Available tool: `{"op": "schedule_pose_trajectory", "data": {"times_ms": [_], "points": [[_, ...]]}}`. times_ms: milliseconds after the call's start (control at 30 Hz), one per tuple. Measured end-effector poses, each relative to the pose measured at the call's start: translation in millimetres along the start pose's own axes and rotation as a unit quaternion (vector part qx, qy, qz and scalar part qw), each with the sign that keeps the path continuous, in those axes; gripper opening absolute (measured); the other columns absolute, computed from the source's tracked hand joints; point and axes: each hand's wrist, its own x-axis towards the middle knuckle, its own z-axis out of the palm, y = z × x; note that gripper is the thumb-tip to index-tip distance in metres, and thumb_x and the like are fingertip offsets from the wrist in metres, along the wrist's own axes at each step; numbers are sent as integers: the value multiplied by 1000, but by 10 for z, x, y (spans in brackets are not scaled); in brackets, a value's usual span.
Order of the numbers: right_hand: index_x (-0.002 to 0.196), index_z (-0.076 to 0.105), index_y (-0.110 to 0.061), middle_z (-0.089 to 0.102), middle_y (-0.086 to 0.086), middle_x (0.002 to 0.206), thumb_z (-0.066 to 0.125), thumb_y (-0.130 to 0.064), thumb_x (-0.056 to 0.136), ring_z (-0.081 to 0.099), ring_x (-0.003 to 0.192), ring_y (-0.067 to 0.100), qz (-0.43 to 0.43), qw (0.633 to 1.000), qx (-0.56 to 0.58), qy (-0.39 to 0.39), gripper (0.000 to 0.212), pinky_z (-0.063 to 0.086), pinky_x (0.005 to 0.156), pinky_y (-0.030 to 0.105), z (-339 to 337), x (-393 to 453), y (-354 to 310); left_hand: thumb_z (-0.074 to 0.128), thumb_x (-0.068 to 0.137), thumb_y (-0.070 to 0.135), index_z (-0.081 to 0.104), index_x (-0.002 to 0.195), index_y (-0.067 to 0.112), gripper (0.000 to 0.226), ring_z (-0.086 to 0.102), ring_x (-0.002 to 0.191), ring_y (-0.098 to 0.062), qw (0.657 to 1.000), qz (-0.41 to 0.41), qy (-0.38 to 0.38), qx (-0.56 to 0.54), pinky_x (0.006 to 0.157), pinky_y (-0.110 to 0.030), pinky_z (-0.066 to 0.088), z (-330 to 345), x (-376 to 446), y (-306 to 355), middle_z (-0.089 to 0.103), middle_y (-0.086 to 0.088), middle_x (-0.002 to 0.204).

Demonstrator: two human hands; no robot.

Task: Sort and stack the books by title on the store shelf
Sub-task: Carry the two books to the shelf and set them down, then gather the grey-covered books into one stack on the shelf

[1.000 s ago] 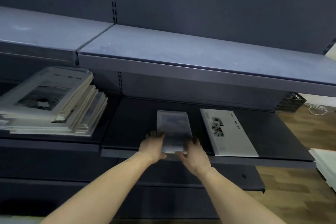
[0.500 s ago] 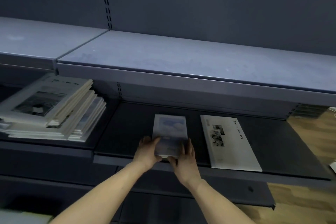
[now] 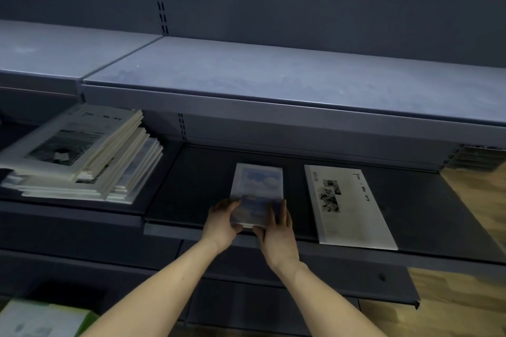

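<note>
A small book with a pale blue sky cover (image 3: 257, 186) lies flat on the dark middle shelf (image 3: 191, 186). My left hand (image 3: 223, 223) grips its near left corner, thumb on the cover. My right hand (image 3: 278, 230) holds its near right edge, fingers laid along the side and thumb under the near edge. To the right, a larger white book titled "Time Memory" (image 3: 347, 208) lies flat and apart from it. On the left shelf section sits an uneven pile of several white books (image 3: 79, 156), some with the same title.
A bare grey shelf (image 3: 273, 76) overhangs the middle shelf just above the books. Lower dark shelves run below my arms. A green and white object (image 3: 41, 320) shows at the bottom left. Wooden floor (image 3: 465, 309) lies to the right.
Both hands have stayed on the near end of the sky-cover book. My right hand's fingers now lie further along its right side. The view has shifted slightly.
</note>
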Motion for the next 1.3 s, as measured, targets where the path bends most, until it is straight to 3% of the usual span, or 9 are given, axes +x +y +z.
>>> {"op": "schedule_pose_trajectory", "data": {"times_ms": [200, 333, 433, 567, 767, 1033, 1200, 1300], "points": [[158, 2, -15, -16, 19, 162, 38, -49, 102, -4, 151, 36, 20, 999, -42, -26, 76, 14, 123, 37, -65, -2, -68, 59, 95, 23, 25, 154, 28, 68, 32, 136, -25, 998, 23, -16, 62, 105, -32, 40, -23, -29, 43, 28, -3, 155], [158, 10, -15, -6, 15, 164, 47, -50, 96, -4, 151, 33, -22, 996, -92, 9, 80, 6, 124, 41, -123, -56, -94, 59, 95, 31, 27, 153, 29, 66, 33, 138, -24, 994, 74, -32, 75, 105, -35, 42, -165, -50, 11, 24, -2, 156], [158, 14, -22, -2, 11, 165, 49, -57, 91, -1, 152, 29, -62, 990, -125, 16, 83, 5, 123, 44, -172, -2, -206, 53, 97, 35, 33, 149, 30, 56, 38, 134, -24, 991, 86, -2, 102, 100, -36, 46, -349, -27, -70, 31, -2, 153], [157, 16, -28, 1, 7, 165, 45, -67, 89, 2, 151, 27, -49, 991, -123, 9, 83, 9, 123, 44, -168, 122, -492, 48, 100, 36, 33, 150, 27, 53, 38, 133, -28, 986, 66, 43, 144, 100, -37, 44, -634, -1, -208, 32, -2, 153], [157, 12, -23, 4, 8, 164, 46, -60, 93, 4, 151, 27, -89, 990, -112, -19, 81, 10, 122, 46, -137, 304, -1104, 47, 100, 33, 28, 153, 25, 56, 36, 136, -29, 978, 32, 97, 181, 102, -39, 44, -1149, -16, -521, 33, -5, 153], [157, 14, -22, 8, 7, 164, 46, -57, 95, 3, 151, 27, -160, 981, -109, -22, 78, 5, 123, 47, 85, 546, -2162, 49, 97, 24, 38, 148, 20, 53, 37, 134, -33, 964, -9, 156, 214, 96, -42, 46, -1974, -121, -1150, 38, -10, 149], [155, 17, -24, 15, 6, 163, 45, -51, 97, 10, 150, 27, -197, 977, -84, -11, 70, 11, 122, 46, 243, 637, -2774, 62, 89, 15, 54, 138, 15, 51, 47, 125, -39, 958, 42, 205, 199, 94, -46, 49, -2327, -230, -1459, 52, -16, 137], [156, 14, -27, 15, 7, 163, 38, -48, 101, 11, 150, 27, -210, 975, -76, -16, 64, 14, 121, 44, 343, 687, -3103, 61, 88, 13, 59, 133, 13, 44, 50, 121, -33, 954, 71, 235, 172, 94, -45, 51, -2511, -281, -1582, 55, -13, 133]]}}
